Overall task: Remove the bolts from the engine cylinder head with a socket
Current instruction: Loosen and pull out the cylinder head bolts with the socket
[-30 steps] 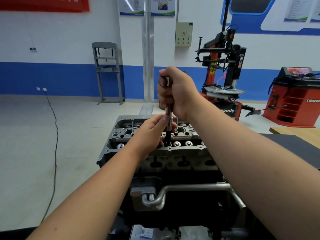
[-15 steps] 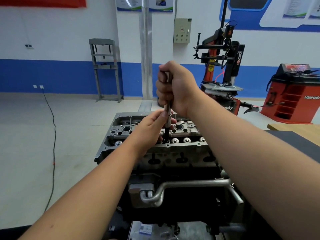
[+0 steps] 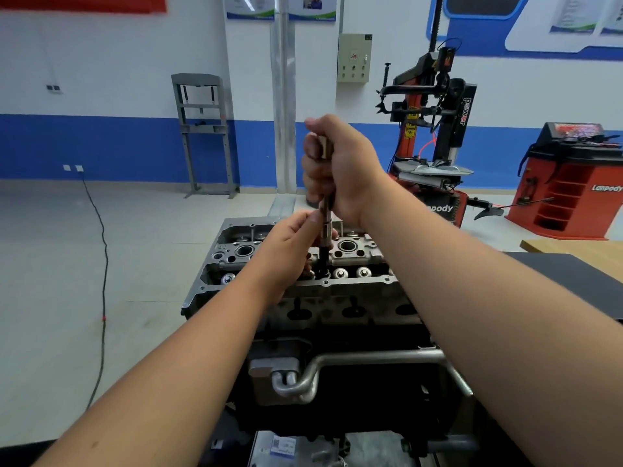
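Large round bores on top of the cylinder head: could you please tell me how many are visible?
2. One bore lies left of the left hand; the other bore lies right of the socket tool. That hand may hide more.

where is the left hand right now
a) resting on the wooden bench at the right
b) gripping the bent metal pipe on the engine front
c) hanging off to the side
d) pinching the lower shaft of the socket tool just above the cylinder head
d: the left hand pinches the socket tool low on its shaft above the cylinder head, below the right hand.
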Demonstrator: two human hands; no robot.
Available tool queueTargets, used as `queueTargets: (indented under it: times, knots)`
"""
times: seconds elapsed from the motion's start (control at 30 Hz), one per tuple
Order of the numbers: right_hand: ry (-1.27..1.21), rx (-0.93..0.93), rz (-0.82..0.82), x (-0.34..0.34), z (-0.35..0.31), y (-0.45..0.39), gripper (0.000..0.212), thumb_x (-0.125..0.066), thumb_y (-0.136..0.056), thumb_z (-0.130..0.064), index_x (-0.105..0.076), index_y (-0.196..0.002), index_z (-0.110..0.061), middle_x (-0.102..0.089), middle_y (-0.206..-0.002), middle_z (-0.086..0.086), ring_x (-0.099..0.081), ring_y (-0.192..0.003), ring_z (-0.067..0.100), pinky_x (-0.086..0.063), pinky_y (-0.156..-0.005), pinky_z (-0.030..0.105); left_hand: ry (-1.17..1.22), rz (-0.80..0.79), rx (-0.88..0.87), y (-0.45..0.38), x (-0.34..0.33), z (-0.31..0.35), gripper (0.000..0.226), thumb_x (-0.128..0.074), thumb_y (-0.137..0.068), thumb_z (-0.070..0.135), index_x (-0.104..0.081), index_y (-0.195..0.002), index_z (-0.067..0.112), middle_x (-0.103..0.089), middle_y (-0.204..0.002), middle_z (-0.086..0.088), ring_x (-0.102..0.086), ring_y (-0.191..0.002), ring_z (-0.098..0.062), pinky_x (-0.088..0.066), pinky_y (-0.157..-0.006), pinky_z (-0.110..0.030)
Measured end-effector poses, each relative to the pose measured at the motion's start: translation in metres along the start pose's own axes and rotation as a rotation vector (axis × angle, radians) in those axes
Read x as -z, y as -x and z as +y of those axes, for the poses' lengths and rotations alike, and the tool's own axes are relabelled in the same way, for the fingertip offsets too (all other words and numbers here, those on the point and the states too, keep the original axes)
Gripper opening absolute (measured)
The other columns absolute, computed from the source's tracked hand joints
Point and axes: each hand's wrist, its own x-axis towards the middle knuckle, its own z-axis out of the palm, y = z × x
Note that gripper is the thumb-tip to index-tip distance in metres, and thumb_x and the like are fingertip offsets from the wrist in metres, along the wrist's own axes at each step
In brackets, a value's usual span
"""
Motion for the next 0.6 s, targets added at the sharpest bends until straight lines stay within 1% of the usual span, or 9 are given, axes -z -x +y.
queueTargets:
  times: [0.07,0.13,0.23,0.3,0.33,0.4,0.47,0.53,0.6]
  knots:
    - [-0.017,-0.017,-0.065,0.005,-0.002,-0.001,0.043,-0.046,-0.095,-0.031,-0.044,-0.053,-0.022,-0.029,-0.047,-0.007,-0.022,-0.043,0.014,-0.027,-0.045,0.023,0.029,-0.03,0.012,0.001,0.003,0.001,0.035,-0.04,-0.111,0.045,-0.069,-0.111,0.025,-0.077,-0.104,0.01,-0.072,-0.096,-0.007,-0.046,-0.07,-0.03]
    - [-0.029,-0.032,-0.015,0.001,0.0,-0.001,0.04,-0.048,-0.095,-0.032,-0.046,-0.056,-0.022,-0.032,-0.048,-0.007,-0.024,-0.044,0.013,-0.026,-0.046,0.025,0.043,-0.019,0.011,0.002,0.003,0.002,0.035,-0.041,-0.111,0.042,-0.07,-0.11,0.023,-0.077,-0.103,0.007,-0.073,-0.096,-0.008,-0.045,-0.067,-0.028]
    - [0.114,0.079,0.279,-0.019,0.008,0.003,0.031,-0.052,-0.094,-0.031,-0.052,-0.066,-0.018,-0.045,-0.056,-0.004,-0.035,-0.047,0.012,-0.031,-0.051,0.028,0.03,0.016,0.001,0.002,0.001,0.001,0.028,-0.05,-0.108,0.042,-0.075,-0.101,0.032,-0.075,-0.088,0.006,-0.062,-0.075,-0.021,-0.041,-0.064,-0.036]
    - [0.239,0.197,0.446,-0.03,0.011,0.006,0.028,-0.049,-0.098,-0.029,-0.054,-0.073,-0.016,-0.051,-0.061,-0.006,-0.041,-0.047,0.004,-0.036,-0.054,0.026,0.007,0.041,-0.011,0.0,0.0,-0.001,0.023,-0.057,-0.099,0.039,-0.073,-0.082,0.039,-0.066,-0.069,0.013,-0.047,-0.06,-0.014,-0.038,-0.06,-0.034]
    - [0.222,0.199,0.466,-0.032,0.011,0.006,0.027,-0.049,-0.098,-0.026,-0.054,-0.073,-0.016,-0.05,-0.06,-0.007,-0.04,-0.046,0.003,-0.036,-0.054,0.027,0.005,0.048,-0.016,-0.001,0.0,-0.001,0.021,-0.059,-0.097,0.039,-0.072,-0.08,0.038,-0.063,-0.065,0.015,-0.047,-0.057,-0.008,-0.038,-0.058,-0.029]
    - [0.139,0.17,0.399,-0.026,0.008,0.005,0.028,-0.048,-0.094,-0.021,-0.051,-0.067,-0.017,-0.043,-0.052,-0.008,-0.035,-0.044,0.008,-0.031,-0.053,0.031,0.038,0.047,-0.013,0.0,0.001,-0.001,0.017,-0.063,-0.099,0.047,-0.071,-0.094,0.032,-0.07,-0.073,0.013,-0.055,-0.063,-0.004,-0.041,-0.059,-0.024]
    - [0.064,0.099,0.185,-0.011,0.002,0.001,0.034,-0.048,-0.095,-0.023,-0.046,-0.061,-0.019,-0.035,-0.047,-0.007,-0.027,-0.043,0.013,-0.026,-0.05,0.029,0.071,0.029,0.012,0.001,0.002,-0.001,0.032,-0.06,-0.096,0.06,-0.07,-0.106,0.032,-0.075,-0.088,0.013,-0.063,-0.079,-0.005,-0.047,-0.065,-0.028]
    - [-0.002,0.0,-0.024,0.003,-0.006,-0.002,0.04,-0.048,-0.096,-0.027,-0.041,-0.057,-0.021,-0.028,-0.047,-0.006,-0.021,-0.044,0.015,-0.024,-0.047,0.026,0.046,-0.016,0.022,0.002,0.004,-0.001,0.034,-0.052,-0.093,0.066,-0.071,-0.107,0.042,-0.076,-0.099,0.016,-0.068,-0.096,-0.003,-0.052,-0.075,-0.033]
    - [-0.025,-0.042,-0.08,0.009,-0.008,-0.002,0.041,-0.047,-0.096,-0.027,-0.04,-0.056,-0.02,-0.025,-0.049,-0.005,-0.019,-0.045,0.015,-0.023,-0.048,0.026,0.015,-0.054,0.027,0.003,0.004,0.001,0.03,-0.047,-0.097,0.062,-0.072,-0.103,0.047,-0.076,-0.107,0.014,-0.07,-0.104,-0.007,-0.05,-0.075,-0.034]
